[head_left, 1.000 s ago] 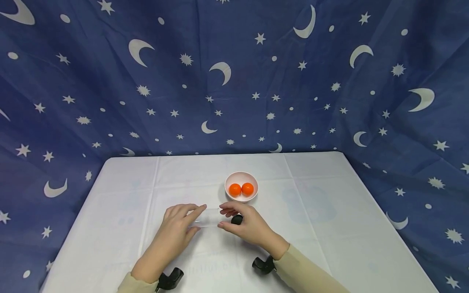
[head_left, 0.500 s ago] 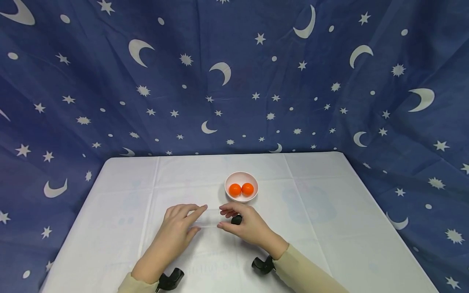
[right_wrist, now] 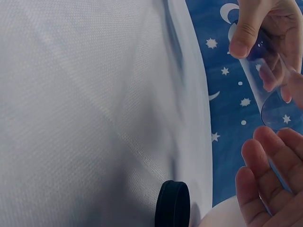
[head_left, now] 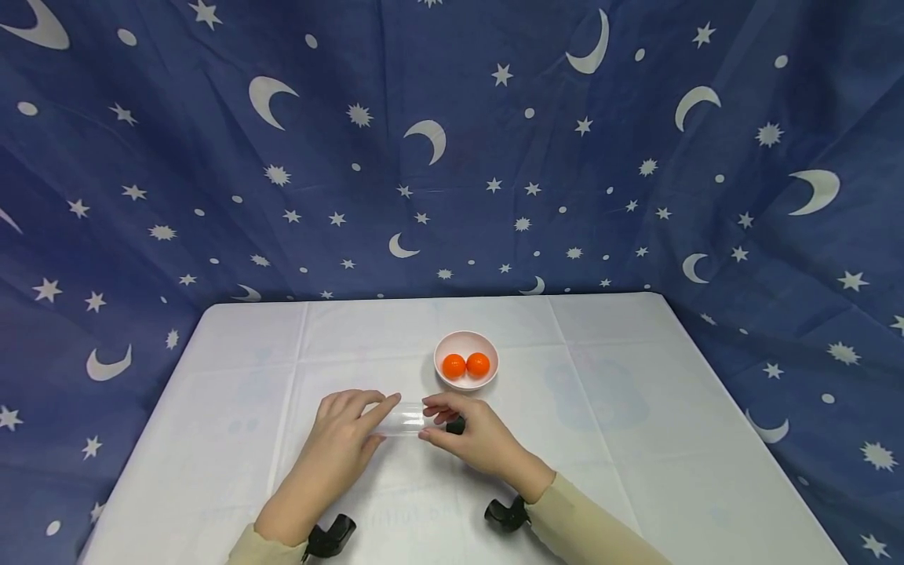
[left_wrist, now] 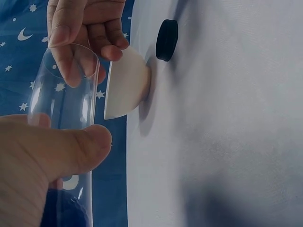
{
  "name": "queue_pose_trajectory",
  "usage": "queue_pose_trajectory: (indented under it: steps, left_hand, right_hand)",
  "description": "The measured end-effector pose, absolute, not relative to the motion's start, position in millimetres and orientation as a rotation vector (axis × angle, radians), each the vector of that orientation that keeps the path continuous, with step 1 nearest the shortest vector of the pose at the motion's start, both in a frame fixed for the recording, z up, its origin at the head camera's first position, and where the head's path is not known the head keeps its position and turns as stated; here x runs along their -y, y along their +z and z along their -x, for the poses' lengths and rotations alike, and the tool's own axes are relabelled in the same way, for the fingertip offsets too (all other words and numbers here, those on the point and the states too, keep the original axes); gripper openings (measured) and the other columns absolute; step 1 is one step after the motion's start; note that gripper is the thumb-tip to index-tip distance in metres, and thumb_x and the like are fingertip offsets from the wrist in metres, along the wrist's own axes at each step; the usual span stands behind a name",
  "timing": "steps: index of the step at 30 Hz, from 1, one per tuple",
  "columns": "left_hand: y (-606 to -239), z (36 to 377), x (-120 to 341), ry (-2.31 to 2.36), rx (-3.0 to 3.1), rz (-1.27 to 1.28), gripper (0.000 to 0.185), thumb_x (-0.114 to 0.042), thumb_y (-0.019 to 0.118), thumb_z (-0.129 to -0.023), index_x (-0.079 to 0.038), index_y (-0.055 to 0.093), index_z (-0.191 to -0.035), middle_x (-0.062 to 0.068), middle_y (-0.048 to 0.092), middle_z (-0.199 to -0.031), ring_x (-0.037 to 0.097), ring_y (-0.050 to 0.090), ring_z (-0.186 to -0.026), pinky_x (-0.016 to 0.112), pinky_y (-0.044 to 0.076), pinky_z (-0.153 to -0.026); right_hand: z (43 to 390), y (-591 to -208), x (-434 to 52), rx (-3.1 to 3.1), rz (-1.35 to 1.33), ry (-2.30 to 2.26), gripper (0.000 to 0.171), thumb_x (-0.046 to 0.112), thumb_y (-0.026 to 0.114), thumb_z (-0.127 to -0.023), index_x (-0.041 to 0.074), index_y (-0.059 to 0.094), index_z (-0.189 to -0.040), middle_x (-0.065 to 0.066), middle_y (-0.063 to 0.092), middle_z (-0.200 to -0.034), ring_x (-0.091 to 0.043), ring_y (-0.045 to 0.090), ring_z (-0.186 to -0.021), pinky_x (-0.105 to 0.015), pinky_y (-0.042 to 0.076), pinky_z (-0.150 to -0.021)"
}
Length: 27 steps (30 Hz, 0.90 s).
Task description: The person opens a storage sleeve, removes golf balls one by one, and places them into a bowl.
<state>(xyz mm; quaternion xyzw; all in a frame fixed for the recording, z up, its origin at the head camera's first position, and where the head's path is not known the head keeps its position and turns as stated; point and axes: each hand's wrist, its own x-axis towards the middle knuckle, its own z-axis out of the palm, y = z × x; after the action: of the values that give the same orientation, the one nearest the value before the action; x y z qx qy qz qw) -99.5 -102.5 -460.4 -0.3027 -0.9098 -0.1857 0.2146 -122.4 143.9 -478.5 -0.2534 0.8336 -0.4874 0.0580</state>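
Observation:
My left hand (head_left: 339,439) grips a clear cylindrical container (head_left: 404,420) lying sideways above the table, its thumb (left_wrist: 90,149) across the side. At the rounded open rim, my right hand (head_left: 483,431) holds the other end between thumb and fingertips. Through the wall in the left wrist view, some right fingers show; whether any reach inside, I cannot tell. A dark blue patch shows at the container's left end, its nature unclear. On the table beneath the right hand, a round black lid (right_wrist: 173,203) stands on its edge, partly hidden in the head view.
Just beyond the hands sits a small pale pink bowl (head_left: 462,342) with two orange balls (head_left: 453,366) in it. A white cloth covers the table (head_left: 607,486). Behind it hangs a blue curtain (head_left: 466,157) with moons and stars.
Bright highlights now show on the container's wall, as if it has turned slightly. Both hands stay almost in place; the left and right fingers have shifted only a little.

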Motion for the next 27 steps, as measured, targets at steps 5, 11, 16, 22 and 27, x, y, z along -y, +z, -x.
queue_pose_trajectory:
  steps: [5, 11, 16, 22, 27]
  left_hand:
    - [-458.2, 100.6, 101.8, -0.486, 2.514, 0.826, 0.062, -0.008, 0.087, -0.067, -0.016, 0.065, -0.125, 0.005, 0.062, -0.112, 0.031, 0.055, -0.104, 0.049, 0.038, -0.091]
    - [-456.9, 101.8, 102.0, -0.451, 2.511, 0.836, 0.063, -0.009, 0.087, -0.066, -0.017, 0.066, -0.125, 0.005, 0.062, -0.112, 0.031, 0.055, -0.104, 0.049, 0.038, -0.092]
    - [-455.6, 103.1, 102.0, -0.425, 2.499, 0.851, 0.065, -0.008, 0.088, -0.064, -0.017, 0.066, -0.125, 0.005, 0.061, -0.111, 0.031, 0.055, -0.103, 0.050, 0.038, -0.092]
    - [-454.9, 103.4, 101.0, -0.428, 2.492, 0.847, 0.065, -0.006, 0.089, -0.063, -0.017, 0.067, -0.123, 0.006, 0.061, -0.109, 0.032, 0.056, -0.102, 0.050, 0.039, -0.091]
    - [-453.9, 103.2, 100.0, -0.427, 2.510, 0.844, 0.062, -0.007, 0.088, -0.066, -0.017, 0.067, -0.123, 0.006, 0.062, -0.110, 0.032, 0.056, -0.102, 0.051, 0.038, -0.092]
  right_hand:
    - [121.9, -477.7, -141.6, -2.524, 0.768, -1.486, 0.055, 0.045, 0.069, -0.087, 0.009, 0.061, -0.128, -0.001, 0.067, -0.110, -0.007, 0.063, -0.092, -0.042, 0.052, -0.084]
    - [120.8, -477.5, -140.7, -2.521, 0.767, -1.495, 0.051, 0.043, 0.069, -0.088, 0.013, 0.061, -0.128, 0.000, 0.067, -0.111, -0.007, 0.063, -0.091, -0.042, 0.052, -0.084]
    - [120.6, -477.7, -140.6, -2.528, 0.770, -1.494, 0.050, 0.043, 0.068, -0.088, 0.015, 0.060, -0.128, -0.003, 0.068, -0.111, -0.007, 0.063, -0.091, -0.038, 0.052, -0.085]
    - [120.5, -477.8, -140.6, -2.529, 0.761, -1.474, 0.050, 0.045, 0.067, -0.089, 0.017, 0.060, -0.129, -0.001, 0.067, -0.111, -0.005, 0.062, -0.091, -0.034, 0.052, -0.085]
    - [120.3, -476.7, -140.9, -2.519, 0.754, -1.474, 0.050, 0.045, 0.067, -0.089, 0.017, 0.059, -0.129, -0.001, 0.067, -0.112, -0.005, 0.062, -0.091, -0.038, 0.053, -0.085]
